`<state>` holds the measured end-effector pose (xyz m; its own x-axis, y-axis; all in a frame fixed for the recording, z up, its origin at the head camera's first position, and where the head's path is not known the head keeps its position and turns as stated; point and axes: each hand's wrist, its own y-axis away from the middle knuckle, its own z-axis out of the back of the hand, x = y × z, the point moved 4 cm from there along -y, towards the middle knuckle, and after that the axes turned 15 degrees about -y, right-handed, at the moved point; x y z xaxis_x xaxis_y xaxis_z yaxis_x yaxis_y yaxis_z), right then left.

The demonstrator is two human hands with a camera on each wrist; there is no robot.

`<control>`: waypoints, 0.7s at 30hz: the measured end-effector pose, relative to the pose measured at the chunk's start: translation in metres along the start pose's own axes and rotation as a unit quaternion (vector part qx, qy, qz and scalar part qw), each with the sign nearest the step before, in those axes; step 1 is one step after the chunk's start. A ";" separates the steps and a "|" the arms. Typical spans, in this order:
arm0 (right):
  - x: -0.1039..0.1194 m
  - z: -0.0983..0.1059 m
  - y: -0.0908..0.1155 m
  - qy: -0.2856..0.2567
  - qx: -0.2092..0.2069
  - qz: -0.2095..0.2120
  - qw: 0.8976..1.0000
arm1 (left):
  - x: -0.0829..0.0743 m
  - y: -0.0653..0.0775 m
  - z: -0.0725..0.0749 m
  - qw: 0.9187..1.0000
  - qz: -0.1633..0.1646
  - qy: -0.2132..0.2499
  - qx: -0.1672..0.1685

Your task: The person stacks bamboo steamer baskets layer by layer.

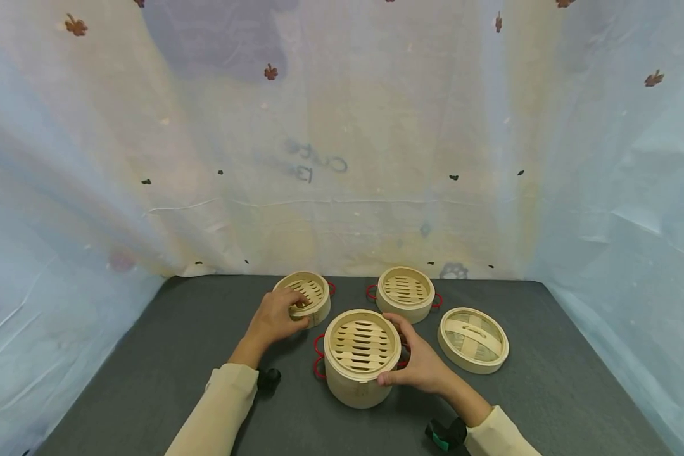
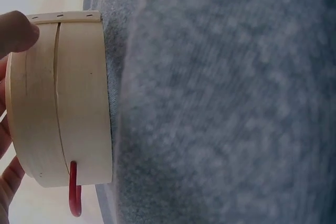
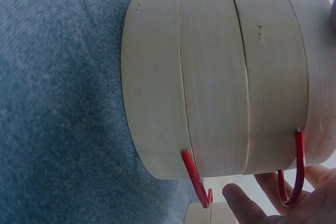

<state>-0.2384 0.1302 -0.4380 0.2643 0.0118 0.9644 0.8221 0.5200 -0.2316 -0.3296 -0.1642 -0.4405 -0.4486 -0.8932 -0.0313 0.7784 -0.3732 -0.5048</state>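
My left hand (image 1: pixel 278 313) holds a round bamboo steamer basket (image 1: pixel 317 315) at the back left, thumb on its near wall and fingers over the slatted top. In the left wrist view the thumb lies on the wall of this basket (image 2: pixel 81 103), above a red handle (image 2: pixel 75 190). In front, my right hand (image 1: pixel 418 361) grips the right side of a stack of two bamboo steamer baskets (image 1: pixel 356 389), thumb at the near rim and fingers round the back. The right wrist view shows this stack (image 3: pixel 215 82) upright on the dark cloth, two red handles beside the fingers.
Another bamboo steamer basket (image 1: pixel 405 310) with red handles stands at the back centre. To the right lies a woven bamboo lid (image 1: pixel 473 342) with a handle strip on top. The grey-covered table (image 1: pixel 553 380) ends at a patterned curtain (image 1: pixel 376 158) behind and on both sides.
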 end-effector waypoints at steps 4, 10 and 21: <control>0.001 0.000 0.000 -0.002 0.001 -0.001 1.000 | -0.001 0.000 -0.002 1.000 0.007 -0.013 0.007; 0.002 0.000 0.000 0.002 0.004 0.000 1.000 | -0.001 -0.001 -0.004 1.000 0.012 -0.022 0.015; 0.003 0.000 0.002 0.012 0.004 0.002 1.000 | -0.004 0.001 -0.002 0.999 -0.008 -0.032 -0.012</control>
<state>-0.2358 0.1309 -0.4360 0.2798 -0.0058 0.9601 0.8173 0.5261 -0.2350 -0.3279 -0.1603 -0.4427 -0.4319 -0.9014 0.0316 0.7596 -0.3824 -0.5260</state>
